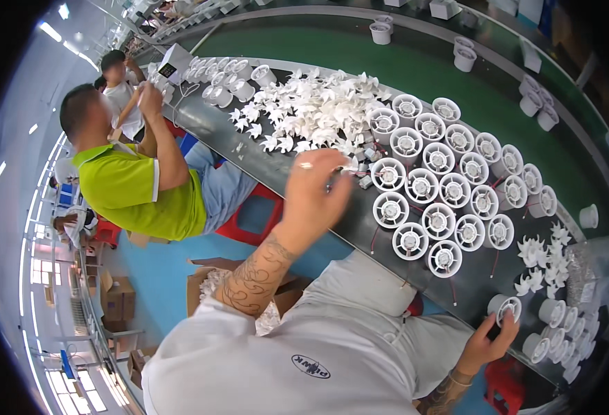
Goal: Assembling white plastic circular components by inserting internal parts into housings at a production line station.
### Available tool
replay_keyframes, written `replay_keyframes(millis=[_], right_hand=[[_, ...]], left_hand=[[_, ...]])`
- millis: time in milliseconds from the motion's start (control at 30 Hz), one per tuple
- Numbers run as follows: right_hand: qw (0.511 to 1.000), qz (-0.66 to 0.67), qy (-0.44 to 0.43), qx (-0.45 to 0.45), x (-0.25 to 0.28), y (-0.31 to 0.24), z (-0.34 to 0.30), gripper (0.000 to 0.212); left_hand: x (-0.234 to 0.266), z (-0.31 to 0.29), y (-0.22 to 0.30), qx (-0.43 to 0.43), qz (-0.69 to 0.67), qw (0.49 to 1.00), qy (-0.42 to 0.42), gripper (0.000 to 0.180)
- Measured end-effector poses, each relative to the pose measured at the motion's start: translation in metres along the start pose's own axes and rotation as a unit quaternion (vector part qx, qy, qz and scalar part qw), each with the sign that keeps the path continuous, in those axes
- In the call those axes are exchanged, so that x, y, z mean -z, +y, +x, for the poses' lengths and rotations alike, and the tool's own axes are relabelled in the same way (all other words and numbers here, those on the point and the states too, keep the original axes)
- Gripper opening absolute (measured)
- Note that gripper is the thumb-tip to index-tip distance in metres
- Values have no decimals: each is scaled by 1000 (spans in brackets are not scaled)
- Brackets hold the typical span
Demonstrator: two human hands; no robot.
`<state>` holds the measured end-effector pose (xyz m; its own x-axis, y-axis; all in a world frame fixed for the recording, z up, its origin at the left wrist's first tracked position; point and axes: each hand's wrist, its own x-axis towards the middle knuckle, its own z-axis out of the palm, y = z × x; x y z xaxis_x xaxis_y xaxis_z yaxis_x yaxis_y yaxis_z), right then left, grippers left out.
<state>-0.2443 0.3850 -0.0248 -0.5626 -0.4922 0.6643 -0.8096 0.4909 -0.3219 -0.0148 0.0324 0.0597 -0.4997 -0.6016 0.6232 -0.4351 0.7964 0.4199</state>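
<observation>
My left hand (313,197) is raised over the near edge of the dark bench, its fingers curled in. Whatever they pinch is mostly hidden; a thin red wire shows beside the fingertips. Just beyond it lie small grey motors (367,181) with wires. My right hand (490,346) grips a white round fan housing (503,308) by its side at the right end of the bench. Its ribbed round face is turned up. Between my hands stand rows of similar white housings (438,221), many with a motor in the centre and thin wires trailing out.
A heap of white fan impellers (325,104) covers the bench's far middle. More impellers (543,256) and stacked housings (560,328) sit at the right. Behind runs a green conveyor (304,41) carrying housings. A co-worker in a lime-green shirt (135,187) sits left, near a red stool (255,218).
</observation>
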Motion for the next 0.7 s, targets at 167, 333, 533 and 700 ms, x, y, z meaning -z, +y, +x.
replay_keyframes(millis=[167,333,533,700], right_hand=[[999,-20,-6,30,-6,-2,7,27],[1000,1,-3,3,-5,-4,5,27],[1000,0,17,10,-9,-9,6,26],[1000,7,18,2,-9,-7,5,27]], left_hand=[[2,-31,-35,-15,218,974,-67,39],[-11,-15,-63,12,129,989,-64,27],[-1,1,-79,45,40,993,-102,23],[0,12,-76,17,41,994,-96,20]])
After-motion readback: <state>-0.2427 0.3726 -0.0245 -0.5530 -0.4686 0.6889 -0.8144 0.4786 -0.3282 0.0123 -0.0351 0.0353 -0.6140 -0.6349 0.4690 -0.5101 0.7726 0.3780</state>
